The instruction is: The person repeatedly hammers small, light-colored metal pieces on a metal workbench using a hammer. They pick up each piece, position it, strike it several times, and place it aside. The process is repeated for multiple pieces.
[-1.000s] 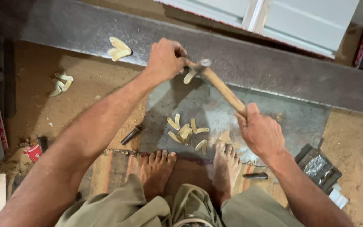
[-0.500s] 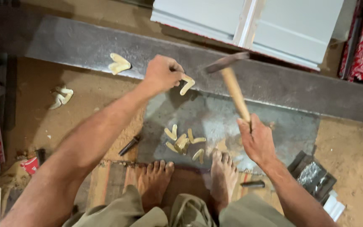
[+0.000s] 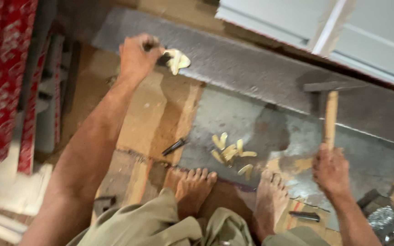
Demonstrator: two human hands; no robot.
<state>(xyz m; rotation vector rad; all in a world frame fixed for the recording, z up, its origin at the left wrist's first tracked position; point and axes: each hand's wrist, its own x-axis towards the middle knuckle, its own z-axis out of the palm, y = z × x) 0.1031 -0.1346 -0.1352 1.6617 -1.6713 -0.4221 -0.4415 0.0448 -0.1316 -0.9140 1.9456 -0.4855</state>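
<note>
My left hand [image 3: 137,57] reaches far out to the left end of a long grey metal beam [image 3: 251,73]. Its fingers are closed around a small dark tool that touches a pile of pale yellow pieces [image 3: 177,60] on the beam. My right hand [image 3: 331,171] grips the wooden handle of a hammer [image 3: 330,109], head up over the beam. Several more yellow pieces [image 3: 231,152] lie on a grey metal sheet [image 3: 274,136] just ahead of my bare feet [image 3: 197,182].
A dark punch-like tool [image 3: 174,146] lies on the brown floor beside the sheet. Red patterned boards [image 3: 3,77] stand at the left. White panels [image 3: 343,32] lean behind the beam. Another dark tool [image 3: 304,216] and a grey metal block [image 3: 384,218] sit at lower right.
My left hand has moved left along the beam from the middle to the yellow pile at its end. The hammer has drawn back to the right. The view has swung left.
</note>
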